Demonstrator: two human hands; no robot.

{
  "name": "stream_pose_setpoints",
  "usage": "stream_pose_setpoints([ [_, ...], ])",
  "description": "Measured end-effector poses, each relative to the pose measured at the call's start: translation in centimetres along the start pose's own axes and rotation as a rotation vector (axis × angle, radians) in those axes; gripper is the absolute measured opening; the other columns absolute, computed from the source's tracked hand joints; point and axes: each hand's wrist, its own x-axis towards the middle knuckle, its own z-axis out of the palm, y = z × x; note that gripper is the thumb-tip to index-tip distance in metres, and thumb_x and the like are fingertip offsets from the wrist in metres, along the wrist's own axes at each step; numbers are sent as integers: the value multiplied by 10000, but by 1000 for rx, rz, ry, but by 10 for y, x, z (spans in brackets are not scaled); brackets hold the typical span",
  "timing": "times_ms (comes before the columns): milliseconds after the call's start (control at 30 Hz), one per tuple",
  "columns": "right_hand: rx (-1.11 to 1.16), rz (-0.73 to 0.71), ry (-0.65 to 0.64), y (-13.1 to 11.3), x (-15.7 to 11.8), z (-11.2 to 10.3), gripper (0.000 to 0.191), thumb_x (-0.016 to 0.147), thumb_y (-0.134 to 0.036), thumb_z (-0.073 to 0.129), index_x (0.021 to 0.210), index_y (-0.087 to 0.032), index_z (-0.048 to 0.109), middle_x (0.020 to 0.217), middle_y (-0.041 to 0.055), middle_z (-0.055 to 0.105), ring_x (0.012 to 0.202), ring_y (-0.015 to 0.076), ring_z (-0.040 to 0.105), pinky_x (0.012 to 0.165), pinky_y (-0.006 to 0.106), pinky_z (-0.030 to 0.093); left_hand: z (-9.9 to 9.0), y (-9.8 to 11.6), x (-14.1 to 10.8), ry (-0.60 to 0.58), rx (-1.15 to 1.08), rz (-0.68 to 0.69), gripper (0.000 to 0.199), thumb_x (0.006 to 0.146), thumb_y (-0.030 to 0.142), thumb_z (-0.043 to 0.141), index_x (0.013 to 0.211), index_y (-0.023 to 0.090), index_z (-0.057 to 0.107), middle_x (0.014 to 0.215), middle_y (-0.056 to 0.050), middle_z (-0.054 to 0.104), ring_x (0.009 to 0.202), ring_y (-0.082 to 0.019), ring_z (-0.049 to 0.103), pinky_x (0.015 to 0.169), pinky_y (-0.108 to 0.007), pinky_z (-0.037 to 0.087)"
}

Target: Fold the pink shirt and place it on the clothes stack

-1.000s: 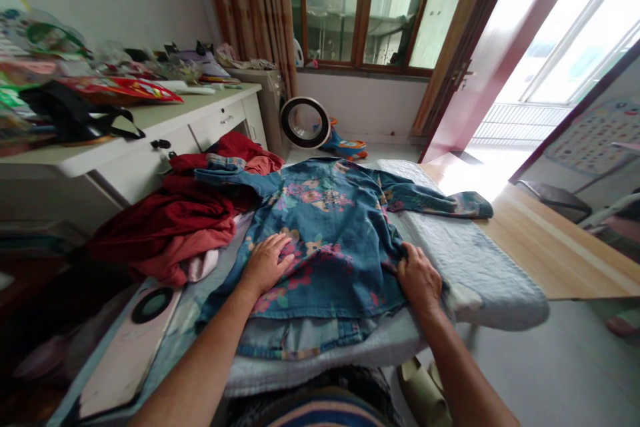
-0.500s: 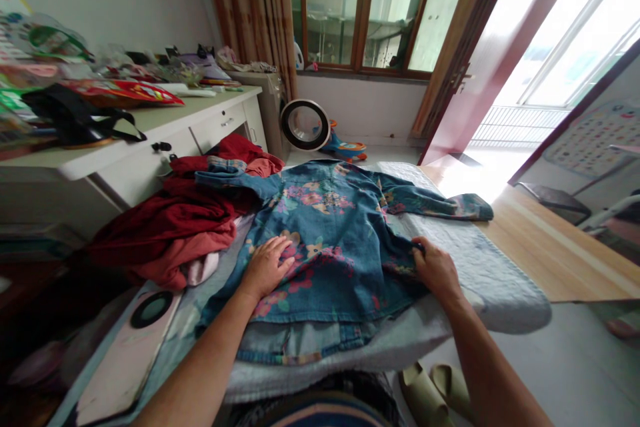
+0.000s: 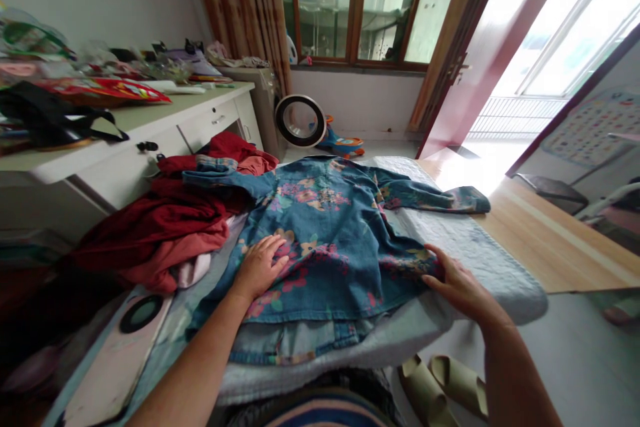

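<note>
A blue denim shirt with pink and yellow flowers is spread out on a pale cloth-covered board, its collar end away from me. One sleeve stretches to the right, while the other bends left over red clothes. My left hand lies flat on the lower left part of the shirt with its fingers spread. At the shirt's lower right edge is my right hand, fingers and thumb apart, touching the fabric without gripping it.
On the left stands a white desk crowded with bags and small items. A washing machine with its round door open is behind. Green slippers lie on the floor at lower right. A wooden surface adjoins the board.
My right hand has let go of the shirt's right edge, opened its fingers and shifted slightly right and down. My left hand still rests on the shirt. The view has shifted slightly.
</note>
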Motion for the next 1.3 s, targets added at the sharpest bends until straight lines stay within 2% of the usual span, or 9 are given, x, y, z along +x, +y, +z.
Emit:
stream_pose_setpoints([
  [133, 82, 52, 89, -7, -6, -3, 531, 777, -397, 533, 1271, -215, 611, 810, 25, 704, 756, 218, 661, 721, 314, 494, -3, 4, -1, 6, 14, 13, 408, 879, 363, 534, 1224, 167, 630, 1325, -132, 621, 1272, -280, 533, 1100, -477, 419],
  [333, 113, 204, 389, -10, -3, -8, 460, 825, -467, 539, 1189, -212, 657, 868, 65, 701, 821, 238, 656, 763, 334, 481, -6, 9, -2, 5, 13, 15, 380, 886, 353, 517, 1198, 174, 641, 1294, -122, 639, 1252, -271, 547, 1092, -467, 427],
  [433, -87, 273, 352, -7, -6, -5, 427, 844, -411, 528, 1187, -191, 656, 928, 108, 687, 896, 278, 631, 806, 385, 467, -5, 7, -2, 4, 16, 11, 390, 883, 354, 518, 1198, 160, 641, 1303, -135, 631, 1252, -279, 546, 1096, -467, 422],
  [567, -314, 177, 424, -29, -13, 8, 407, 844, -365, 545, 1192, -182, 652, 1278, 161, 571, 1148, 360, 503, 945, 513, 394, -5, 8, 0, -2, 21, 19, 363, 876, 330, 531, 1184, 177, 647, 1305, -126, 624, 1242, -284, 547, 1086, -464, 425],
  [667, -265, -17, 494, -61, -14, 27, 323, 885, -326, 506, 1147, -214, 658, 1315, 126, 546, 1229, 331, 451, 1060, 532, 297, -15, 26, 0, 5, 17, 51, 345, 854, 260, 552, 1177, 188, 648, 1326, -120, 597, 1245, -289, 531, 1077, -463, 417],
  [800, -92, -297, 298, -94, -8, 61, 266, 911, -270, 496, 1117, -214, 655, 1265, 115, 575, 1199, 271, 500, 1076, 448, 338, -37, 72, -9, -122, -96, 176, 245, 877, 236, 544, 1091, 206, 658, 1075, -82, 669, 1025, -244, 602, 953, -414, 464],
  [933, -12, -363, 76, -103, -1, 93, 282, 905, -267, 527, 1158, -212, 639, 1271, 116, 586, 1182, 267, 530, 1032, 431, 408, -44, 109, -31, -339, -289, 255, 263, 829, 305, 660, 1082, 235, 638, 1034, -42, 640, 973, -209, 587, 888, -345, 466],
  [1100, -37, -339, 29, -100, 1, 105, 292, 907, -282, 535, 1169, -210, 644, 1284, 114, 596, 1203, 277, 515, 1053, 468, 386, -29, 117, -52, -364, -275, 222, 473, 717, 353, 781, 1155, 270, 622, 1144, -46, 582, 1024, -235, 539, 898, -370, 440],
  [1300, -20, -332, 34, -99, 2, 105, 291, 909, -291, 530, 1165, -214, 646, 1282, 106, 600, 1201, 268, 519, 1055, 452, 382, -18, 119, -53, -284, -207, 213, 194, 860, 249, 638, 1052, 258, 664, 1078, -44, 614, 971, -215, 544, 822, -352, 423],
])
